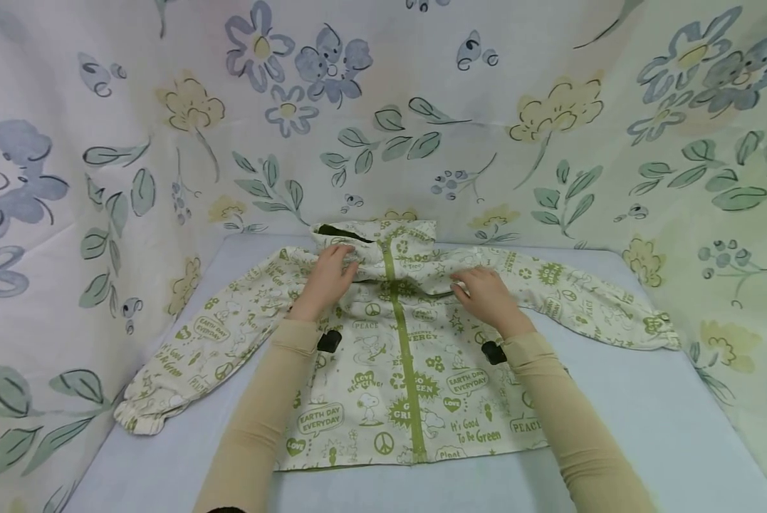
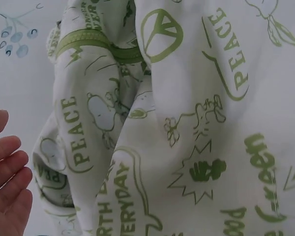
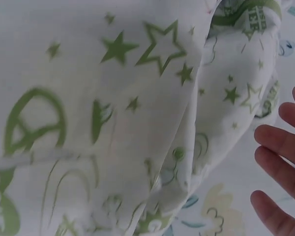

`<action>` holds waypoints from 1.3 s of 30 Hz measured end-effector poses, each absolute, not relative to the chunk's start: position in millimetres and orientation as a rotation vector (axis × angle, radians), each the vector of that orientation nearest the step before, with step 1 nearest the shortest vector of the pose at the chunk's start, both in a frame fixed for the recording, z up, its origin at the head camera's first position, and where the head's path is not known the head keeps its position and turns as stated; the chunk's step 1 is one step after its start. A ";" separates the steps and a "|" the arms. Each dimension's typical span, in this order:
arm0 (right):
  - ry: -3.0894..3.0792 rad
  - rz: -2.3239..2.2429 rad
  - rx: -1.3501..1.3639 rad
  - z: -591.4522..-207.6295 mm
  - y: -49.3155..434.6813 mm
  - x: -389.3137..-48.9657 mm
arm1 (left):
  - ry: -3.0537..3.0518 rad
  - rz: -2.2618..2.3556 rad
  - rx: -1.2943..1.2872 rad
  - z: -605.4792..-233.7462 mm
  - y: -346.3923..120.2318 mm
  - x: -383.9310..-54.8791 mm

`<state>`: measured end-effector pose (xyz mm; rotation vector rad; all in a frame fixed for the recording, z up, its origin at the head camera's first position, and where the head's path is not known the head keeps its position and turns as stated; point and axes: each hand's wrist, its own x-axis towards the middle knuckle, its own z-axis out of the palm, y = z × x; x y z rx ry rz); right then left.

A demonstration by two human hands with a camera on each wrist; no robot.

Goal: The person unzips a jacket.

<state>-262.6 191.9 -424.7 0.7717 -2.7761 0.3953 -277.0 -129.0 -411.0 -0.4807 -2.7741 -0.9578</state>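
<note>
A white jacket (image 1: 370,399) with green cartoon and lettering prints lies front up, its green zipper (image 1: 404,342) done up down the middle. My left hand (image 1: 327,278) is over the upper chest, left of the zipper, just below the collar (image 1: 409,235). On the other side, my right hand (image 1: 488,296) hovers near the right shoulder. Both wrist views show loosely spread fingers, with nothing held, beside bunched folds of the jacket (image 2: 83,123). A crosswise fold runs under the collar between the hands.
The left sleeve (image 1: 210,335) stretches toward the near left, and the right sleeve (image 1: 582,299) reaches out to the right. A pale bluish table cover (image 1: 652,427) lies beneath. Floral curtains (image 1: 383,107) enclose the back and sides. Small black devices (image 1: 329,341) are on both wrists.
</note>
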 end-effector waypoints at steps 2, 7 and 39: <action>-2.791 0.381 0.780 -423.6 183.0 -265.9 | -2.779 -0.963 -0.473 -413.2 -126.3 -280.4; -2.818 0.302 0.793 -418.9 164.3 -271.5 | -2.768 -0.865 -0.497 -414.4 -117.2 -288.7; -2.785 0.269 0.900 -410.4 123.4 -281.2 | -3.135 -0.317 -0.427 -403.8 -94.7 -337.2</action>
